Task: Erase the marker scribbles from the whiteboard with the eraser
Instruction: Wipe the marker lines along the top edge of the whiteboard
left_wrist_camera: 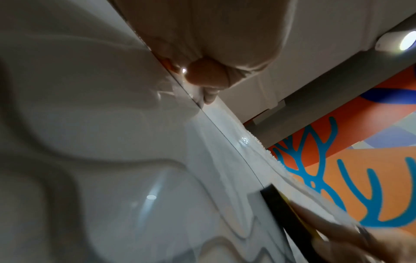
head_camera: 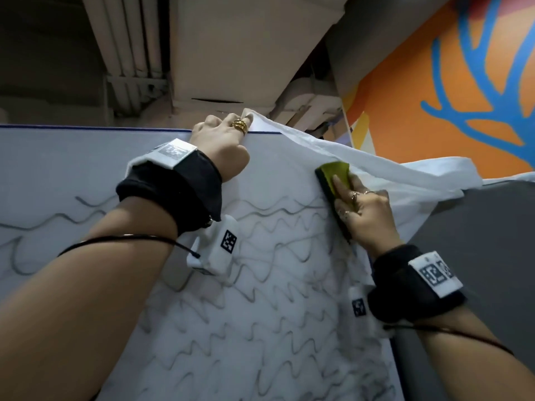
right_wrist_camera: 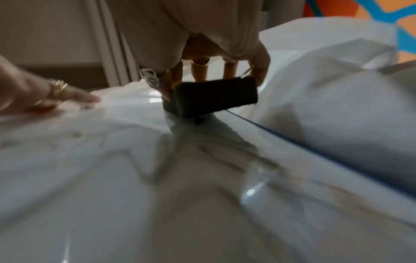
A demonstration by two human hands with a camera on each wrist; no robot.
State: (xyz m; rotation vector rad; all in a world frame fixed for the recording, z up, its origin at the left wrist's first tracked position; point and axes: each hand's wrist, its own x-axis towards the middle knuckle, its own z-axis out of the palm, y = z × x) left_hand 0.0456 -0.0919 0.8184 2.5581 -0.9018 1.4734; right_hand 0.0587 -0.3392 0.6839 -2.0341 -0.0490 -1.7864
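Observation:
The whiteboard (head_camera: 58,169) stands upright before me, with wavy black marker scribbles (head_camera: 260,314) over its middle and lower part. My right hand (head_camera: 367,215) grips the eraser (head_camera: 335,172), yellow-green on top with a black pad, and presses it flat on the board near the upper right. In the right wrist view the eraser (right_wrist_camera: 213,96) sits under my fingers (right_wrist_camera: 200,69). My left hand (head_camera: 223,140) is curled over the board's top edge and pinches the corner of a thin white sheet (head_camera: 376,172) that drapes off to the right. The left thumb (left_wrist_camera: 207,74) lies against that edge.
An orange wall with a blue branching pattern (head_camera: 463,82) rises behind the board's right side. Pipes and ducts (head_camera: 130,53) run overhead. A grey panel (head_camera: 477,256) adjoins the board's right edge. The board's upper left holds only a few scribbles.

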